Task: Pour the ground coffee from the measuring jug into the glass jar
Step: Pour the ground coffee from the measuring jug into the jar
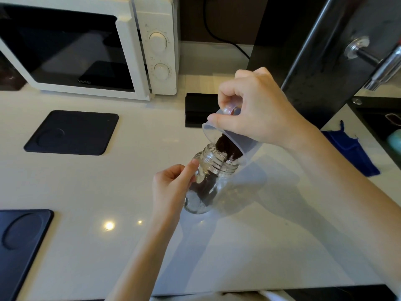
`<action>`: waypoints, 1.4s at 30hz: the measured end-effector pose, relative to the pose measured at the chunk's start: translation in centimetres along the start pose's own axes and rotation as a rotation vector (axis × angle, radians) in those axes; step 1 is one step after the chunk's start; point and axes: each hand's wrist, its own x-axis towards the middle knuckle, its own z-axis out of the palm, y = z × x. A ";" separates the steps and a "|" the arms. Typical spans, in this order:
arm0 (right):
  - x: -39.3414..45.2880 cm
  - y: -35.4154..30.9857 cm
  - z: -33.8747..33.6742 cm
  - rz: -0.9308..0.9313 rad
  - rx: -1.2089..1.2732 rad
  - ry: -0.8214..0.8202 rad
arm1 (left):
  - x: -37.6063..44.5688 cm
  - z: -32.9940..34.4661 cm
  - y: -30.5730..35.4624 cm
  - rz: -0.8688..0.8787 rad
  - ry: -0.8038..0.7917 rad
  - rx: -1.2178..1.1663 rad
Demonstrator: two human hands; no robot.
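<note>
White counter point(134, 192) bears microwave point(86, 46), black mats point(71, 132), glass jar point(206, 183).

Clear glass jar point(208, 183); translucent plastic jug point(230, 135); glossy white counter point(130, 192); matt black mat point(71, 132).

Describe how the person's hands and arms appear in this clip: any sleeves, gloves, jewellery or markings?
Both the left hand and the right hand are bare, with no gloves. No rings, watch or bracelets show on fingers or wrists. Both forearms are uncovered as far as the frame shows, so no sleeve is visible. Nails look short and unpainted. No tattoos or markings can be seen.
</note>
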 end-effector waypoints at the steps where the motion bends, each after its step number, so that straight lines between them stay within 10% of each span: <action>1: 0.0 0.0 0.0 0.001 -0.011 0.003 | 0.0 0.0 0.0 -0.002 0.000 -0.002; 42: 0.1 0.2 0.1 -0.023 0.036 -0.020 | 0.0 0.1 -0.1 0.013 -0.003 -0.022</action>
